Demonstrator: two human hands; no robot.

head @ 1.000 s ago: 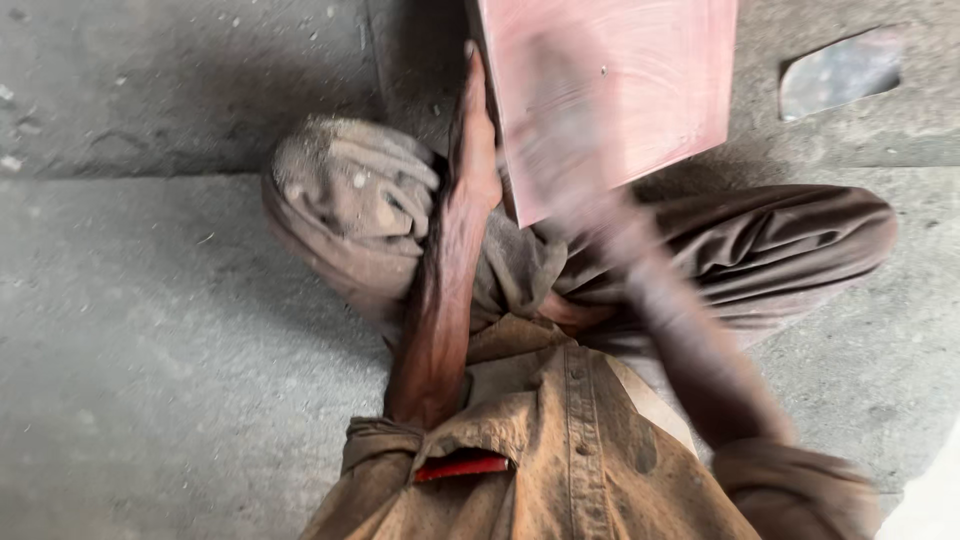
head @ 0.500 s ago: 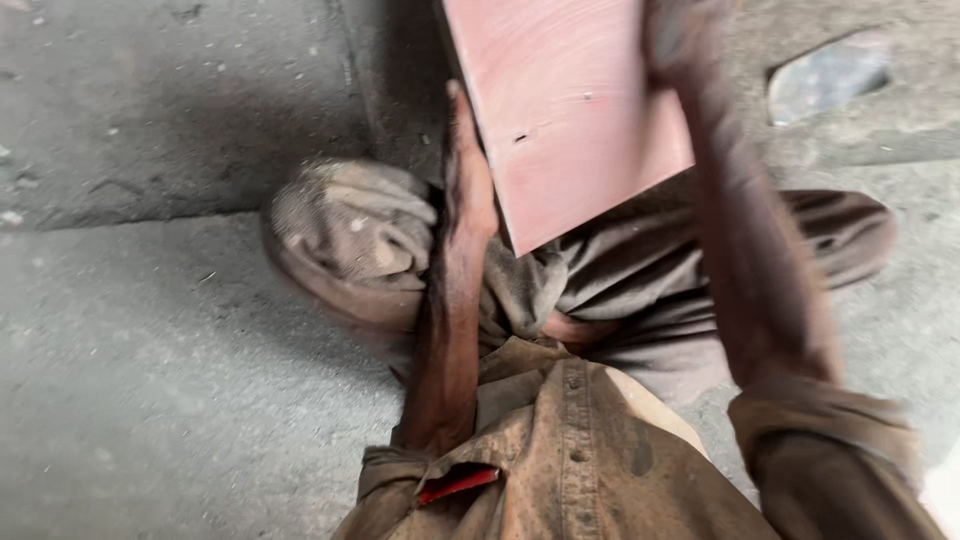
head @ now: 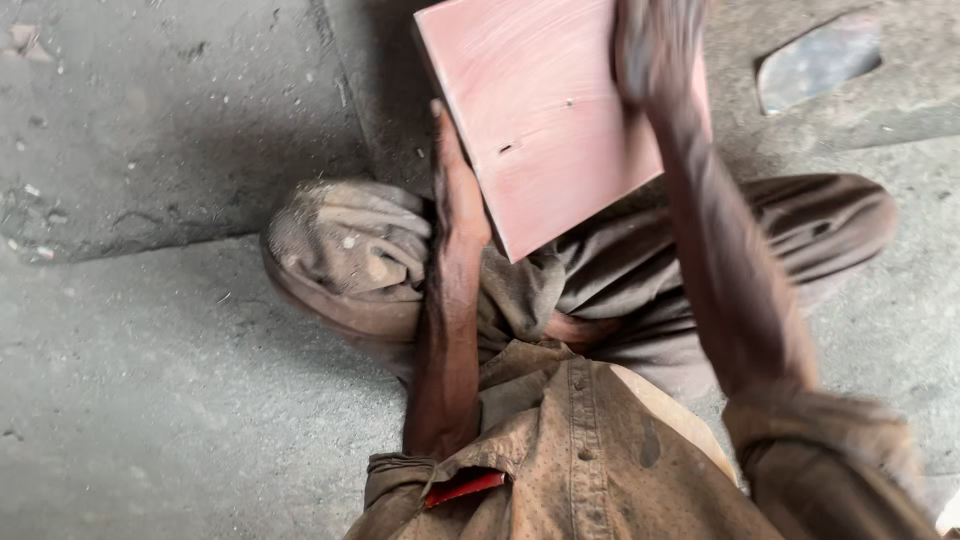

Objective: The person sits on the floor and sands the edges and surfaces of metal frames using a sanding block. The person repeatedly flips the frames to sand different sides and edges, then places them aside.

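My left hand (head: 455,170) grips the reddish board's (head: 545,110) left edge; my right hand (head: 655,45), blurred, presses on its face. Concrete floor (head: 150,380) below; no containers.

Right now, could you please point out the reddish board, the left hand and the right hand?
reddish board (head: 545,110), head view, middle of its flat face.
left hand (head: 455,190), head view, back of the hand at the board's left edge.
right hand (head: 655,45), head view, blurred, on the board's upper right.
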